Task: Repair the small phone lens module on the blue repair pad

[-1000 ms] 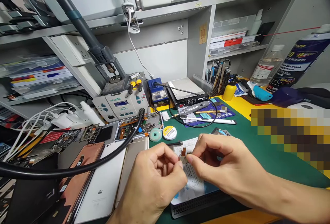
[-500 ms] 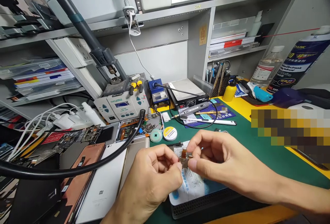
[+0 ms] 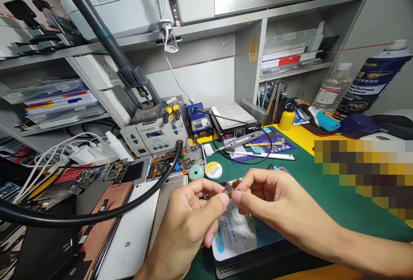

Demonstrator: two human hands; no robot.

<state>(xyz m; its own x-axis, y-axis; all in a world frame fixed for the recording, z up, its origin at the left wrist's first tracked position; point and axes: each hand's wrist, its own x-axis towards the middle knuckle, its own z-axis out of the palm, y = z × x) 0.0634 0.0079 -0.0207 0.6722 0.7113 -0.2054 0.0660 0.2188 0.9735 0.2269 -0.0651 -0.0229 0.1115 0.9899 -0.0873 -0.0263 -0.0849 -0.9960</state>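
Note:
Between both sets of fingertips is a small metal part with an orange flex cable [image 3: 229,189]; its exact kind is too small to tell. My left hand [image 3: 190,220] pinches its left side with thumb and forefinger. On the other side, the thumb and fingers of my right hand [image 3: 277,204] close on it too. The fingertips hide much of the part. Below them lies a white and blue printed sheet [image 3: 237,232], resting on a black mesh-edged stand [image 3: 241,263].
Phone shells, including a white back cover [image 3: 129,232], and circuit boards [image 3: 111,170] crowd the left. A thick black hose [image 3: 97,217] arcs across them. Behind my hands are a round tin [image 3: 213,170], a white brush [image 3: 271,155] and a hot plate [image 3: 234,118]. Bottles [image 3: 287,118] stand right.
The metal part has tilted and now shows less between my fingers. My left fingers have uncurled slightly below it. The whole view has shifted a little.

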